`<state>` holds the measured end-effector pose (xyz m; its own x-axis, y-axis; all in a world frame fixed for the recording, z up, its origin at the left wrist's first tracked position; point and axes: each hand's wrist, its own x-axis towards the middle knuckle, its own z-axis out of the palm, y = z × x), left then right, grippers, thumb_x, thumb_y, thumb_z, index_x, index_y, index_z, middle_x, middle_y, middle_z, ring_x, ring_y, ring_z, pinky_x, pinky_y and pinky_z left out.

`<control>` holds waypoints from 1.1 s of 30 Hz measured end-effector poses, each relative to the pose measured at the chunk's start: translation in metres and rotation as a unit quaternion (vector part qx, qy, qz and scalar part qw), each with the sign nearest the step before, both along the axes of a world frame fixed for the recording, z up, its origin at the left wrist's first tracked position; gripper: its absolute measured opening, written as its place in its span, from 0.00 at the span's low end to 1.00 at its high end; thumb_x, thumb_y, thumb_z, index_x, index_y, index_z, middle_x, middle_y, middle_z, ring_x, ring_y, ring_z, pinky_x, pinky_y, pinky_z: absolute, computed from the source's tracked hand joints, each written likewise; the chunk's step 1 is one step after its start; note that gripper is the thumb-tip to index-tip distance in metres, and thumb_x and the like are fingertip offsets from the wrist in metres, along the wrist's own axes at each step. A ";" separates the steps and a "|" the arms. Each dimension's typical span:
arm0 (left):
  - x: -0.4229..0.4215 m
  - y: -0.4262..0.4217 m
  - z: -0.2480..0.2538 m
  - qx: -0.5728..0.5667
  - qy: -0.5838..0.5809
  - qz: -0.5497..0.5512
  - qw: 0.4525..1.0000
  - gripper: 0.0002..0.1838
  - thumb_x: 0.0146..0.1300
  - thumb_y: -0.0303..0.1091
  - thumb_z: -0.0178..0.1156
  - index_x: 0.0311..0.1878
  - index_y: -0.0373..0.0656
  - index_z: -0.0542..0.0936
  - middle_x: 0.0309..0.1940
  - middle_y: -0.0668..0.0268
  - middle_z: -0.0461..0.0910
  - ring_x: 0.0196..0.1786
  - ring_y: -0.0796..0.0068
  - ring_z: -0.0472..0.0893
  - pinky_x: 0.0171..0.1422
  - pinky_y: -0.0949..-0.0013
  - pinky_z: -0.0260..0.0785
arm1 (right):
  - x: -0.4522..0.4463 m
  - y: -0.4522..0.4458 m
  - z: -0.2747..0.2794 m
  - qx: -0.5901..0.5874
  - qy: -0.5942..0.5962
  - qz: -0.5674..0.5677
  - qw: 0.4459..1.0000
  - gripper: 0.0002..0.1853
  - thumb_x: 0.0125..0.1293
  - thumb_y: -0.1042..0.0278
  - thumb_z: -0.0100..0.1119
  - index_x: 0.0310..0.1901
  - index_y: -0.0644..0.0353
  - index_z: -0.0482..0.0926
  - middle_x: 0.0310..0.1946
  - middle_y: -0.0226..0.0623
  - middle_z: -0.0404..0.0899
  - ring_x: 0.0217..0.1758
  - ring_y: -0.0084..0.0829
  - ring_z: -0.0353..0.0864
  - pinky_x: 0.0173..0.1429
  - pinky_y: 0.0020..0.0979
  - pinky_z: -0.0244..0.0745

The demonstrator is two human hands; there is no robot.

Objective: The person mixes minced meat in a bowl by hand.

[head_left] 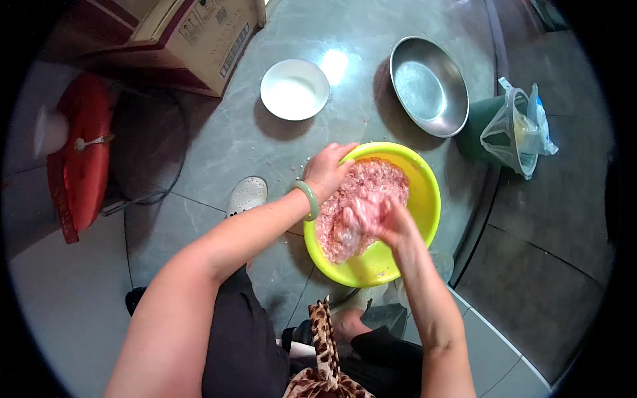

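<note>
A yellow-green plastic basin (430, 192) rests low in front of me, with a mound of pink ground meat (378, 174) in it. My left hand (327, 171), a pale green bangle (308, 199) on its wrist, holds the basin's upper left rim. Deep in the basin, my right hand (377, 217) has its fingers curled into the meat. Bits of meat coat those fingers, and motion smears them a little.
A white bowl (294, 90) and a steel basin (430, 86) stand on the grey tiled floor. At the right is a green bin (488, 129) with a plastic liner. Cardboard boxes (206, 46) and a red stool (86, 152) are at the left.
</note>
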<state>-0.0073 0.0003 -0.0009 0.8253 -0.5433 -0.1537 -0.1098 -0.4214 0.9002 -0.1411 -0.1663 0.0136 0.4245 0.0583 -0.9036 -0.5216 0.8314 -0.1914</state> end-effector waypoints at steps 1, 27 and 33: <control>0.001 0.000 0.000 -0.004 0.002 -0.001 1.000 0.21 0.62 0.34 0.58 0.59 0.49 0.77 0.39 0.56 0.75 0.44 0.57 0.77 0.50 0.61 0.69 | 0.015 -0.003 0.022 -0.052 0.006 0.005 0.999 0.17 0.74 0.51 0.45 0.49 0.54 0.74 0.35 0.37 0.80 0.33 0.34 0.82 0.40 0.42 0.85; -0.002 0.000 -0.004 -0.027 -0.009 0.012 1.000 0.21 0.61 0.33 0.59 0.59 0.46 0.77 0.40 0.56 0.77 0.45 0.56 0.78 0.50 0.62 0.69 | -0.086 0.066 -0.060 -0.007 0.071 -0.016 0.997 0.20 0.74 0.59 0.44 0.58 0.64 0.72 0.53 0.43 0.79 0.55 0.41 0.80 0.62 0.45 0.76; 0.000 0.000 -0.003 -0.018 -0.008 0.007 1.000 0.20 0.61 0.33 0.59 0.58 0.47 0.78 0.40 0.56 0.77 0.44 0.56 0.78 0.50 0.62 0.70 | -0.034 0.106 -0.030 0.079 -0.006 -0.286 0.955 0.20 0.75 0.59 0.40 0.60 0.64 0.70 0.56 0.47 0.76 0.58 0.42 0.78 0.62 0.47 0.76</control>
